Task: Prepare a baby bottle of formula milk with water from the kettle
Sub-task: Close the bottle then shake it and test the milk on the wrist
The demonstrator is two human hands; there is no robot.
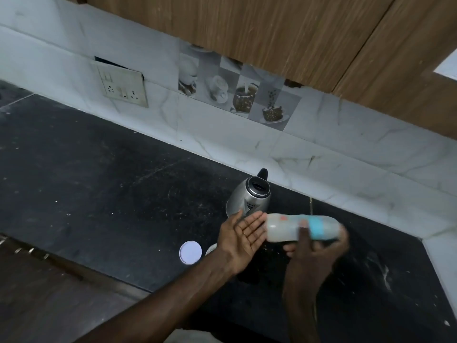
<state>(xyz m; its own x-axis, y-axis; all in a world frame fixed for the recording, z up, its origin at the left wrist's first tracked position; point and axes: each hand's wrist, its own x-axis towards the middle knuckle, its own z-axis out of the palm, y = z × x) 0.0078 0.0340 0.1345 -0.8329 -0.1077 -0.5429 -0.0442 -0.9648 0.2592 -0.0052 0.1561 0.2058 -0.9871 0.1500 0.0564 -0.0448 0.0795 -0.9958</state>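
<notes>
A baby bottle point(284, 227) with a blue collar lies sideways in the air, blurred, with milky liquid inside. My right hand point(314, 246) grips it around the collar end. My left hand point(243, 235) is open, palm up, with its fingertips against the bottle's base. Just behind the hands, a steel kettle point(249, 198) with a black lid and handle stands on the dark counter point(99, 181) near the wall.
A round white lid point(190, 252) lies on the counter left of my left wrist, with a pale object point(211, 248) half hidden beside it. A tiled wall with a socket plate point(121, 84) runs behind. Wooden cupboards point(272, 33) hang overhead.
</notes>
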